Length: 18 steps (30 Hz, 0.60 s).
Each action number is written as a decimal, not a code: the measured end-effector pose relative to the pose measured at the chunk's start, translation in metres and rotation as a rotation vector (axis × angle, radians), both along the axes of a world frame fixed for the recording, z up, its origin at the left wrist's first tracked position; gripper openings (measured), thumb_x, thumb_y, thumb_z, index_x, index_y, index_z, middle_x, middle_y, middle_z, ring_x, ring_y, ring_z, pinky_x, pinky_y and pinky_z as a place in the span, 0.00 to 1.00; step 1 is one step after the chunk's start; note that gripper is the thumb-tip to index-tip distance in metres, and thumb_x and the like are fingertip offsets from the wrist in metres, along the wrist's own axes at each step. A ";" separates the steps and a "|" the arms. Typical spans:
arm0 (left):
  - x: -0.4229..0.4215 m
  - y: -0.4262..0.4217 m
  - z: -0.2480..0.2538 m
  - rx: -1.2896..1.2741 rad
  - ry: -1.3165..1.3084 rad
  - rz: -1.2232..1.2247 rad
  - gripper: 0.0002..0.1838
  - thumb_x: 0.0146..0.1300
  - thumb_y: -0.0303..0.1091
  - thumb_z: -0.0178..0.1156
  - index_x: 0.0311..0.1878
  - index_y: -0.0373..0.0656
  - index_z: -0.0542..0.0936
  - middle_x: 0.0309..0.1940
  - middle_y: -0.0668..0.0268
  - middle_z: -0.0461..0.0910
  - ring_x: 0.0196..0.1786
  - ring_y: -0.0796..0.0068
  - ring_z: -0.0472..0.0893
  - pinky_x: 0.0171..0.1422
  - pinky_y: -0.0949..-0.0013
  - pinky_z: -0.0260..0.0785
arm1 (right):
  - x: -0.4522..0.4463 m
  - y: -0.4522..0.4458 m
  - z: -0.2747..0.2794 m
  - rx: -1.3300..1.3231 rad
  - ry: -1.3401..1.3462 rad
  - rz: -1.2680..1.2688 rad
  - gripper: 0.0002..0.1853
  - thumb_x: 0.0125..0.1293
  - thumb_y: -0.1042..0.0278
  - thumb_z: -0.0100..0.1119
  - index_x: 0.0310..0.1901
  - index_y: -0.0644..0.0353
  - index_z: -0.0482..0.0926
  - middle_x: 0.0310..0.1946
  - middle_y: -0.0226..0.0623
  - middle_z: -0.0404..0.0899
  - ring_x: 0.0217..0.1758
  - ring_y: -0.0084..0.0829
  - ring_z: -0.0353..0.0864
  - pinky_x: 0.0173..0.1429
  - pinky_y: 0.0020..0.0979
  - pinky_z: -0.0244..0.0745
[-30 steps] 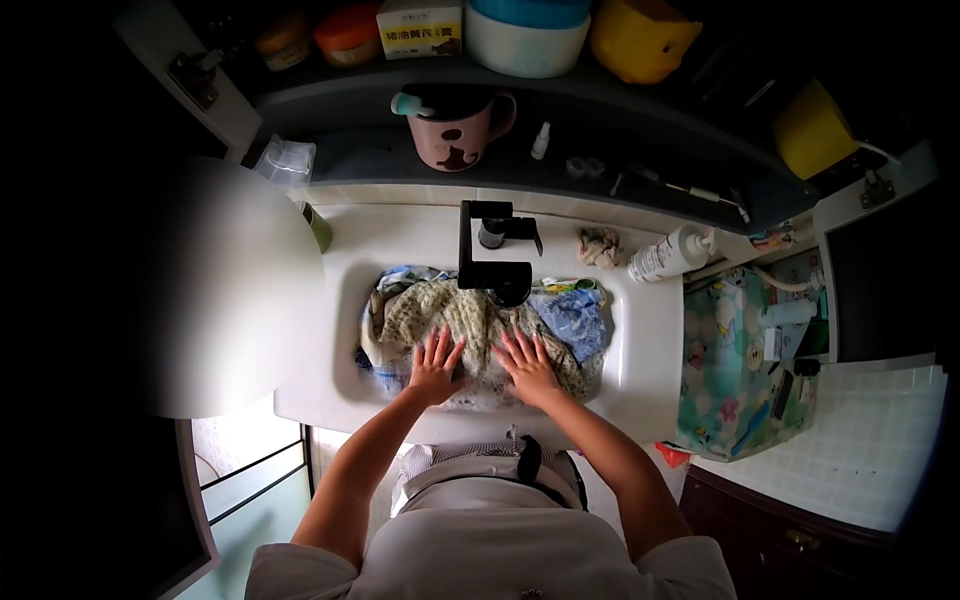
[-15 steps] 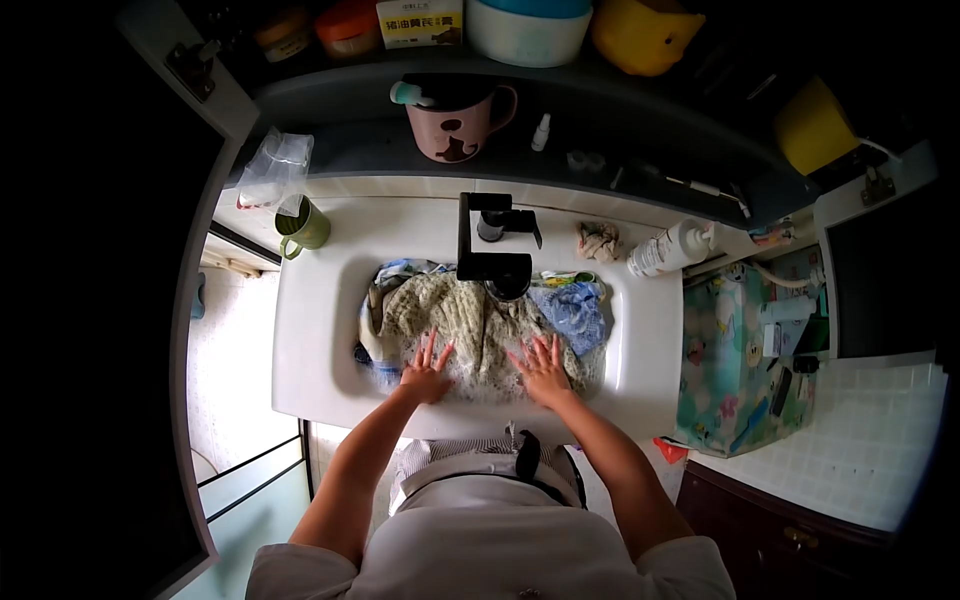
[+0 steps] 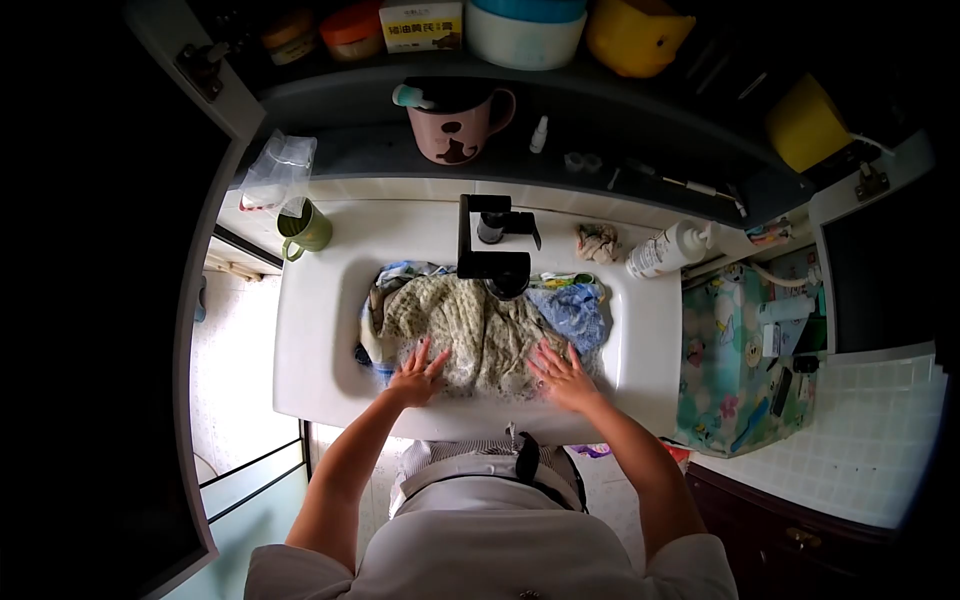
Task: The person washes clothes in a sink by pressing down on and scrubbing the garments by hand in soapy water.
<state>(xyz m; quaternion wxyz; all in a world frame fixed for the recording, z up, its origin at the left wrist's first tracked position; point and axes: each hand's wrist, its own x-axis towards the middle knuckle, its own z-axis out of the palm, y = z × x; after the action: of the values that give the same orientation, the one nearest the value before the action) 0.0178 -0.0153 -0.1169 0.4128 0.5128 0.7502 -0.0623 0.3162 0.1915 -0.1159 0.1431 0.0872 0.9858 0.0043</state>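
Note:
A beige patterned cloth (image 3: 455, 315) lies bunched and wet in the white sink (image 3: 318, 340), with suds along its near edge. On its near left part rests my left hand (image 3: 417, 380), palm down and fingers spread. My right hand (image 3: 563, 380) lies on the near right part of the wet laundry, its fingers also apart. Neither hand grips anything. A blue cloth (image 3: 572, 315) sits at the right of the basin, and other patterned fabric shows at the left and back. The black faucet (image 3: 495, 265) reaches over the laundry.
On the sink's left ledge stands a green mug (image 3: 306, 232). At the back right are a crumpled cloth (image 3: 598, 242) and a white pump bottle (image 3: 668, 250). A dark shelf (image 3: 360, 150) above holds a pink mug (image 3: 452, 130). Cabinet doors stand open on both sides.
My hands have spread a little farther apart, the right one shifting rightward and the left slightly leftward. The beige cloth's folds have changed shape a little.

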 end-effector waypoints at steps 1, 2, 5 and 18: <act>0.001 0.002 -0.001 -0.021 -0.008 0.015 0.36 0.68 0.59 0.44 0.74 0.75 0.39 0.76 0.63 0.24 0.78 0.52 0.35 0.74 0.44 0.44 | 0.000 0.001 -0.003 0.101 -0.029 0.033 0.37 0.67 0.49 0.49 0.74 0.44 0.47 0.76 0.33 0.43 0.79 0.35 0.30 0.74 0.61 0.26; 0.002 0.004 -0.002 -0.042 -0.015 0.030 0.36 0.68 0.58 0.45 0.74 0.75 0.40 0.76 0.63 0.24 0.78 0.52 0.35 0.74 0.44 0.44 | 0.001 0.002 -0.010 0.028 -0.031 0.007 0.37 0.67 0.49 0.49 0.74 0.44 0.47 0.76 0.33 0.42 0.79 0.35 0.30 0.74 0.61 0.26; 0.002 0.009 0.009 -0.108 0.016 -0.060 0.35 0.69 0.56 0.45 0.74 0.75 0.42 0.76 0.61 0.26 0.78 0.52 0.37 0.74 0.44 0.43 | 0.004 0.002 -0.023 -0.114 -0.035 -0.050 0.37 0.67 0.50 0.49 0.74 0.45 0.47 0.76 0.34 0.42 0.79 0.36 0.29 0.74 0.62 0.25; 0.015 0.073 0.029 0.444 0.187 -0.069 0.56 0.45 0.55 0.71 0.74 0.53 0.50 0.76 0.61 0.40 0.78 0.56 0.40 0.71 0.31 0.39 | -0.128 -0.027 0.052 -0.293 0.152 -0.235 0.57 0.49 0.36 0.65 0.74 0.47 0.41 0.76 0.39 0.35 0.79 0.42 0.32 0.74 0.62 0.33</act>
<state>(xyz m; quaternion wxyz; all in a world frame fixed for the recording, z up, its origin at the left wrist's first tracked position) 0.0330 0.0573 -0.0875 0.2163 0.6082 0.7626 0.0428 0.1881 0.1641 -0.0639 0.0789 0.1798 0.9670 -0.1623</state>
